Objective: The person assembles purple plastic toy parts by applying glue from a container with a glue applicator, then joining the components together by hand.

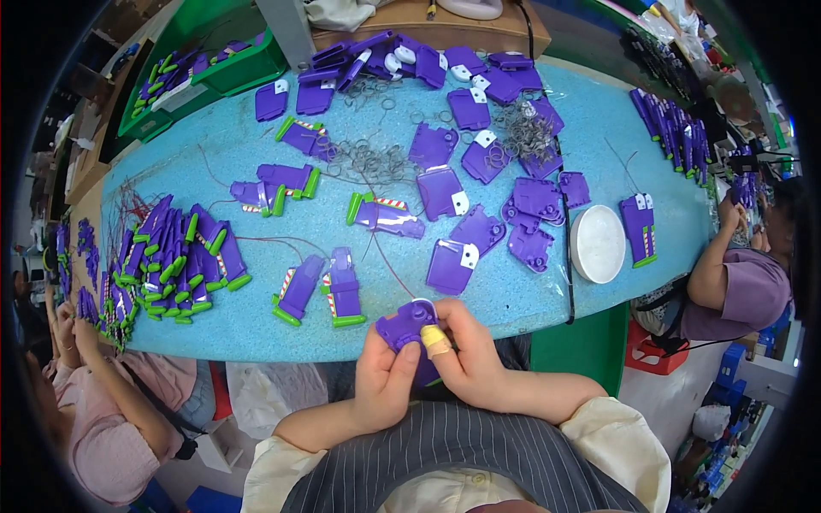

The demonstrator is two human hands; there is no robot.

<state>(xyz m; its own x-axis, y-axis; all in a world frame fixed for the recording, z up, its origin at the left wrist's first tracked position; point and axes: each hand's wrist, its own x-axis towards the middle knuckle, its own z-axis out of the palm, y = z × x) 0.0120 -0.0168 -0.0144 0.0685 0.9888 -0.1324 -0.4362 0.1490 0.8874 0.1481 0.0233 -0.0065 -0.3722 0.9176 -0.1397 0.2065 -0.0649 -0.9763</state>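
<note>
Close to the table's near edge, both hands hold a purple plastic toy part (402, 323). My left hand (382, 374) pinches its left and lower side, thumb on top. My right hand (469, 352), with yellow tape round one finger, grips its right side. A thin dark red wire (391, 268) runs up from the part across the table. Just beyond the hands lie purple wing-shaped pieces (345, 282) with green ends and red-white stripes. Flat purple shells (451, 267) with white corners are nearby. What sits under my fingers is hidden.
Piled green-tipped wing pieces (167, 265) cover the table's left. Loose metal rings (376, 161) and more shells lie farther back. A white bowl (597, 245) stands right, beside a black cord (568, 256). A green bin (248, 64) is back left. People sit at both sides.
</note>
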